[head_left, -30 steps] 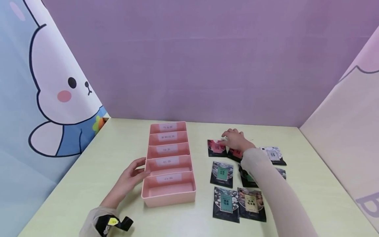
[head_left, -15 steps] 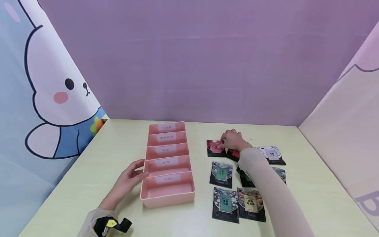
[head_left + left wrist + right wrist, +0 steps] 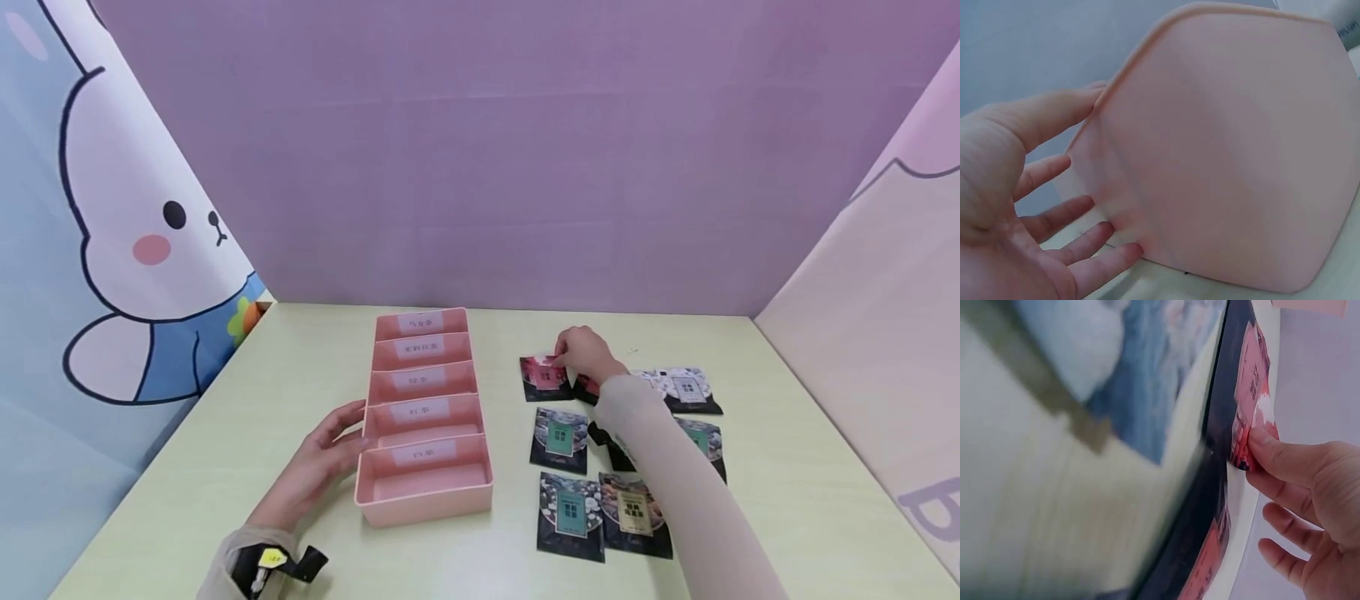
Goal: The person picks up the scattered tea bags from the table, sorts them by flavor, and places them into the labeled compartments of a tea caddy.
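Note:
In the head view my left hand (image 3: 322, 462) is at the left side of a pink divided box (image 3: 423, 500) with paper labels in its compartments. The left wrist view shows the thumb over the rim of the box (image 3: 1222, 144) and the fingertips against its outer wall. My right hand (image 3: 588, 352) pinches the right edge of a red-and-black tea sachet (image 3: 542, 379), at the far left of the sachets. In the right wrist view, thumb and forefinger of the right hand (image 3: 1316, 494) hold the corner of that sachet (image 3: 1250, 387), whose near corner looks slightly lifted.
A second red sachet (image 3: 585, 389) is partly under the right hand. Green-labelled sachets (image 3: 559, 440), a white-flowered one (image 3: 570, 517), a yellow-labelled one (image 3: 636, 515) and pale ones (image 3: 688, 390) lie on the table. A purple backdrop (image 3: 480, 167) rises behind.
My right hand's fingers have closed on the red sachet's edge, and the sachet has shifted slightly. The left hand stays at the box. The head view has drifted a little.

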Demonstrator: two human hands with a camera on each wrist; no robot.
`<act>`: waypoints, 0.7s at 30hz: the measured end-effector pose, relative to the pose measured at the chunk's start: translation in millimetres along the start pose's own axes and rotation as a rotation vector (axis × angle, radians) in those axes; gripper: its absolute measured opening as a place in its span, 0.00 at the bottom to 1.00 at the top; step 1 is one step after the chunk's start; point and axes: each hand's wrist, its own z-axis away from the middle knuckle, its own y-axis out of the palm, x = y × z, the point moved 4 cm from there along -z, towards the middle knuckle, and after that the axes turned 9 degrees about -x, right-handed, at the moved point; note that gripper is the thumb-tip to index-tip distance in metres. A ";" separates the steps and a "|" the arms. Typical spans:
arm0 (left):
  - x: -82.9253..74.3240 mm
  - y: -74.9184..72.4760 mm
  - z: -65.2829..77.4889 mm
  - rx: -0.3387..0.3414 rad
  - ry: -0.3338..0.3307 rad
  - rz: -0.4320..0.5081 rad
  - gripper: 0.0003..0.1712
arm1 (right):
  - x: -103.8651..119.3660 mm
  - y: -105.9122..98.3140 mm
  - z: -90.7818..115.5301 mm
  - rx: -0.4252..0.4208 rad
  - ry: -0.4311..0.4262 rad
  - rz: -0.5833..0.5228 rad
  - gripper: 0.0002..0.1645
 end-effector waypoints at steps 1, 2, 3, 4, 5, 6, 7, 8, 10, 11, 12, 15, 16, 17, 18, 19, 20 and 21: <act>1.2 0.1 -0.7 0.004 -0.014 0.030 0.38 | 0.1 0.2 -0.6 -0.005 0.002 -0.016 0.06; 2.5 0.3 -1.3 0.009 -0.030 0.058 0.38 | 0.1 0.3 -1.1 -0.010 0.006 -0.031 0.06; 3.8 0.5 -2.0 0.015 -0.044 0.087 0.39 | 0.1 0.0 -1.5 -0.018 0.006 -0.046 0.05; 5.0 0.7 -2.4 0.019 -0.057 0.114 0.39 | 0.2 -0.6 -1.9 -0.027 0.006 -0.067 0.05; 6.0 1.1 -2.5 0.022 -0.068 0.140 0.39 | 0.3 -1.4 -2.3 -0.036 0.005 -0.089 0.04; 6.6 1.6 -2.5 0.025 -0.069 0.158 0.40 | 0.4 -2.5 -2.7 -0.047 0.004 -0.114 0.03; 7.5 2.1 -2.5 0.032 -0.066 0.176 0.40 | 0.4 -4.1 -2.6 -0.055 0.006 -0.142 0.03; 8.3 2.5 -2.4 0.040 -0.055 0.189 0.40 | 0.5 -5.8 -2.4 -0.061 0.005 -0.165 0.02; 9.3 3.3 -1.6 0.059 -0.030 0.201 0.41 | 1.1 -9.3 -1.5 -0.062 0.020 -0.230 0.02; 9.7 3.6 -1.1 0.068 -0.020 0.207 0.42 | 1.3 -11.0 -1.0 -0.059 0.030 -0.263 0.02; 9.8 3.8 -0.6 0.077 -0.005 0.206 0.42 | 1.7 -12.8 -0.4 -0.054 0.040 -0.294 0.02; 9.2 4.0 0.6 0.098 0.011 0.219 0.44 | 2.2 -17.5 1.0 -0.043 0.073 -0.385 0.03; 8.5 4.1 1.0 0.106 0.018 0.226 0.45 | 2.6 -19.6 1.4 -0.043 0.083 -0.408 0.03; 7.5 4.5 1.5 0.117 0.023 0.238 0.46 | 3.3 -22.0 2.1 -0.043 0.095 -0.432 0.04; 6.7 4.5 1.9 0.131 0.034 0.245 0.47 | 4.2 -24.6 2.9 -0.045 0.104 -0.453 0.04; 6.0 4.6 2.3 0.146 0.044 0.256 0.48 | 4.7 -27.1 3.1 -0.047 0.114 -0.469 0.05; 5.5 4.6 2.5 0.159 0.053 0.264 0.49 | 5.7 -30.0 3.6 -0.046 0.125 -0.481 0.06; 4.8 4.7 2.9 0.177 0.068 0.273 0.49 | 6.6 -33.0 3.8 -0.043 0.135 -0.495 0.06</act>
